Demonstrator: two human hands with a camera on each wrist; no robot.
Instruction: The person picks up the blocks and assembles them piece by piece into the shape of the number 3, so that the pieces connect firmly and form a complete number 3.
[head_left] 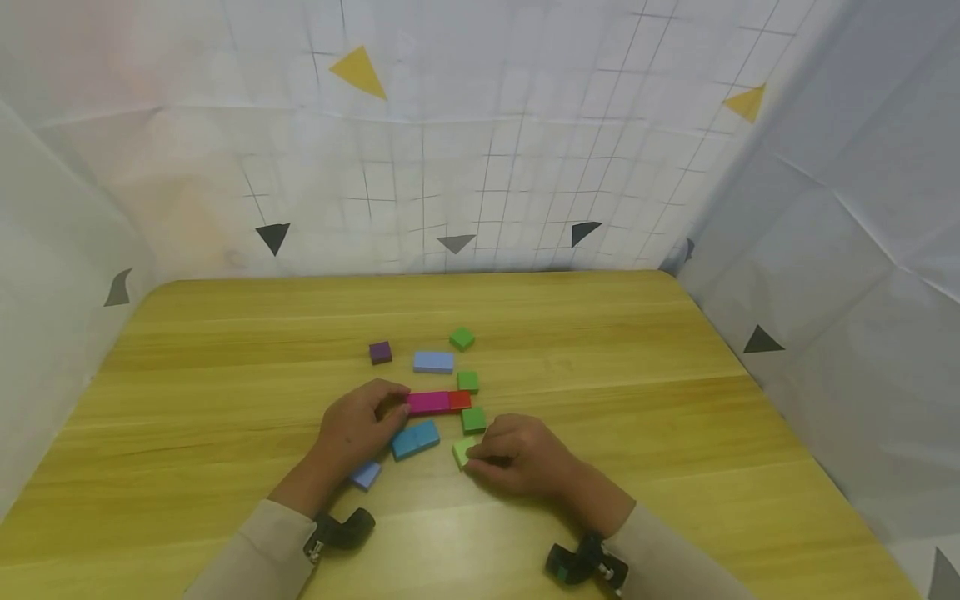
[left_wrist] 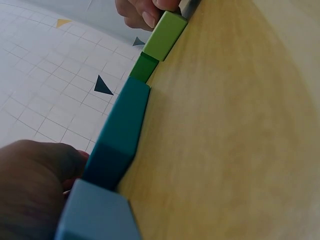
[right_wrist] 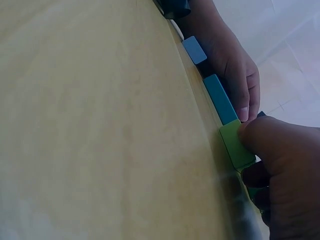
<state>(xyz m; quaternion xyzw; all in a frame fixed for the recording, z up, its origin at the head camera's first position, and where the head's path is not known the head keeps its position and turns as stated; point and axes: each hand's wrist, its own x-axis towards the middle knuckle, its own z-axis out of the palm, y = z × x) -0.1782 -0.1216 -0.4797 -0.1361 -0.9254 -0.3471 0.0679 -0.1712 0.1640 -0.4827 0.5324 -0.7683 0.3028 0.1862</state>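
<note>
My left hand (head_left: 358,423) pinches the left end of a magenta block (head_left: 429,403) between thumb and fingertips. A red block (head_left: 460,401) lies end to end with the magenta one, at its right. My right hand (head_left: 527,456) has thumb and fingers on a light green block (head_left: 461,451), gripping its right side; the right wrist view shows the thumb on this light green block (right_wrist: 236,145). Close behind it sits a green block (head_left: 473,420), with another green block (head_left: 467,382) beyond the red one. A blue block (head_left: 416,440) lies angled between the hands.
A periwinkle block (head_left: 365,475) lies partly hidden beside my left wrist. Farther back on the wooden table (head_left: 600,333) are a dark purple block (head_left: 380,352), a light blue block (head_left: 433,362) and a turned green block (head_left: 462,338). White patterned sheets (head_left: 465,167) stand behind the table.
</note>
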